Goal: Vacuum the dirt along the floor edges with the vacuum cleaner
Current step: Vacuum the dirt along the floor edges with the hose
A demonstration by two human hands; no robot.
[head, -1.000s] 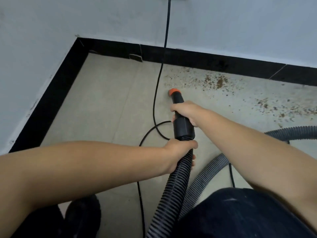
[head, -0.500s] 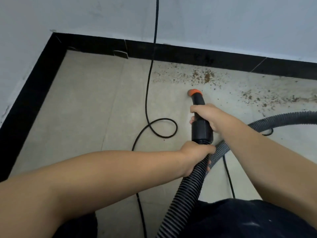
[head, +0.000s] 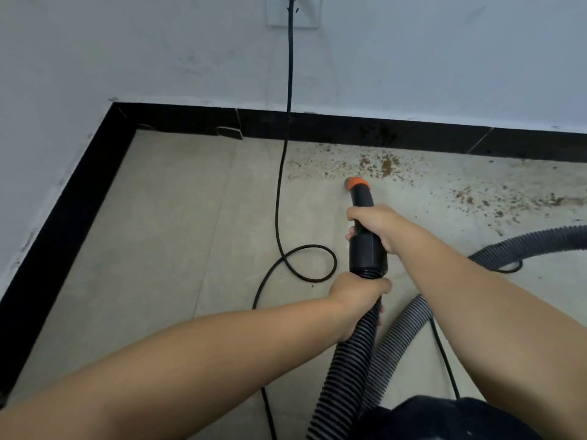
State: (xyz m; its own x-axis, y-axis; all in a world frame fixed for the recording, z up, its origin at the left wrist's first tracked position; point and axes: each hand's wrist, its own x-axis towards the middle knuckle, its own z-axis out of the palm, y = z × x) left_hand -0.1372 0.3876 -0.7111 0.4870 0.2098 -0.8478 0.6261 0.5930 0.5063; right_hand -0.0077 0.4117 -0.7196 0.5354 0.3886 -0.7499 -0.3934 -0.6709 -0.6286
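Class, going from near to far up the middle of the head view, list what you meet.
Ribbed hose → left hand → right hand → orange nozzle tip → dirt → black skirting → wall.

Both hands (head: 365, 265) grip vac nozzle (head: 363, 223), orange tip at dirt (head: 386, 165).

Open floor (head: 165, 236) left of my hands; the power cord (head: 279, 198) loops just beside them. Ahead, the black skirting (head: 349, 128) blocks the way. Right, the ribbed hose (head: 540, 239) curves across.

Two hands (head: 374, 228), one hose (head: 349, 360), one cord (head: 287, 185).
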